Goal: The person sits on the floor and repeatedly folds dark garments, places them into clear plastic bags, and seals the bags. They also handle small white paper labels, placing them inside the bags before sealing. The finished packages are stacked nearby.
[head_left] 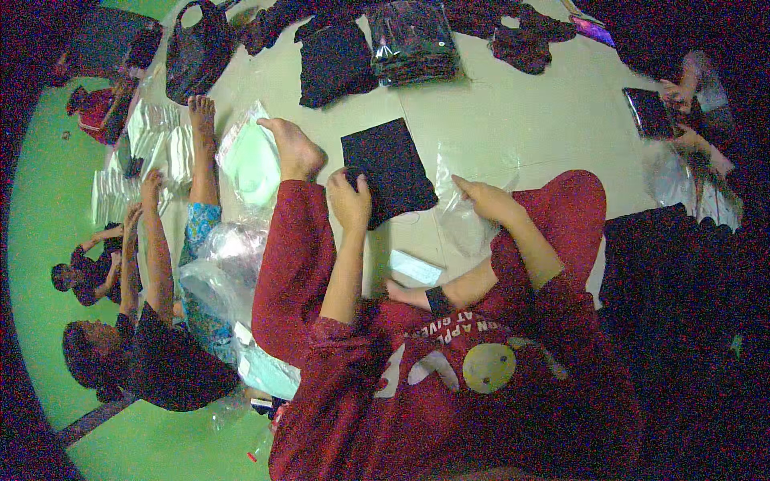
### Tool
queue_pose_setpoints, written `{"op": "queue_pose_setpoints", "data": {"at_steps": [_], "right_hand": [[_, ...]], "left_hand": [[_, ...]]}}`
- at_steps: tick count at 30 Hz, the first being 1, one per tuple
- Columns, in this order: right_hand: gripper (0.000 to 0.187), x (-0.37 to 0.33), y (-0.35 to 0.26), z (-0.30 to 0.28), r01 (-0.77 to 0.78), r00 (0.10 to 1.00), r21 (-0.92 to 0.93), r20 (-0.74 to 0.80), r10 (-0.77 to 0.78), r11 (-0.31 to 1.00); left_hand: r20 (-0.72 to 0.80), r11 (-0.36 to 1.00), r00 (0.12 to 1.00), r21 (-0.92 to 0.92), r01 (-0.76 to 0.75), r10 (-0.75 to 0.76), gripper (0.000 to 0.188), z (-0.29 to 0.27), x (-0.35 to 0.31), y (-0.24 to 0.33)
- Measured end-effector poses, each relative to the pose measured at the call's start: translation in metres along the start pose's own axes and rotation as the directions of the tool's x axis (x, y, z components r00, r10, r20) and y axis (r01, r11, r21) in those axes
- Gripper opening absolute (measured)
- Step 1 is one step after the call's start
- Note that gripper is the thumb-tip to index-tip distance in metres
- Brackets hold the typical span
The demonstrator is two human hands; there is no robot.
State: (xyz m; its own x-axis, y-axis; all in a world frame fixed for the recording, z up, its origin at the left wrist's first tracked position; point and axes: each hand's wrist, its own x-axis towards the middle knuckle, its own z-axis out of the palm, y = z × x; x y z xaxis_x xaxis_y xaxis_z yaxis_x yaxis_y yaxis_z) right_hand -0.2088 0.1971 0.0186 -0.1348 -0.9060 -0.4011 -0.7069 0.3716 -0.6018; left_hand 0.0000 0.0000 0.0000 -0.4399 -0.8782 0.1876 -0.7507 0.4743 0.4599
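A folded black garment (389,164) lies flat on the floor in front of me. My left hand (350,202) is closed on its left edge, with dark cloth at the fingertips. Just right of the garment is a clear plastic bag (465,216). My right hand (491,202) is over the bag's right side with its index finger stretched out; whether it touches the film I cannot tell. The other fingers of that hand are partly hidden.
Between my legs lies a pale packet (417,268). Ahead are a black cloth bundle (337,64) and plastic-wrapped black garments (413,44). A co-worker (172,353) sits left, beside white packs (160,144). Another person's hands hold a dark packet (648,112) at right. Black cloth (666,297) lies near my right knee.
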Motion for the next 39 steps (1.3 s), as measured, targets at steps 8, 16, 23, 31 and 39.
{"op": "queue_pose_setpoints", "data": {"at_steps": [8, 16, 23, 31, 39], "right_hand": [[0.052, -0.003, 0.000, 0.013, 0.006, 1.000, -0.019, -0.030, -0.007, 1.000], [0.051, -0.005, -0.006, 0.010, -0.008, 1.000, 0.004, -0.024, 0.008, 1.000], [0.060, -0.006, -0.016, 0.005, -0.027, 0.999, -0.008, 0.017, 0.027, 1.000], [0.057, -0.005, -0.015, 0.006, 0.044, 0.998, 0.014, -0.041, -0.043, 0.999], [0.049, -0.004, -0.016, 0.006, 0.078, 0.993, 0.000, -0.085, -0.078, 0.997]], "left_hand": [[0.434, 0.893, 0.845, -0.169, 0.416, -0.311, 0.050, -0.001, -0.001, -0.036], [0.501, 0.438, 0.823, -0.698, 0.567, -0.267, 0.033, 0.001, -0.010, -0.027], [0.322, 0.977, 0.922, -0.097, -0.192, 0.213, 0.051, -0.038, 0.037, -0.001], [0.232, 0.864, 0.945, 0.399, -0.308, 0.229, 0.046, 0.000, -0.017, 0.061], [0.379, 0.978, 0.918, 0.114, -0.173, 0.118, 0.042, -0.014, 0.004, 0.024]]}}
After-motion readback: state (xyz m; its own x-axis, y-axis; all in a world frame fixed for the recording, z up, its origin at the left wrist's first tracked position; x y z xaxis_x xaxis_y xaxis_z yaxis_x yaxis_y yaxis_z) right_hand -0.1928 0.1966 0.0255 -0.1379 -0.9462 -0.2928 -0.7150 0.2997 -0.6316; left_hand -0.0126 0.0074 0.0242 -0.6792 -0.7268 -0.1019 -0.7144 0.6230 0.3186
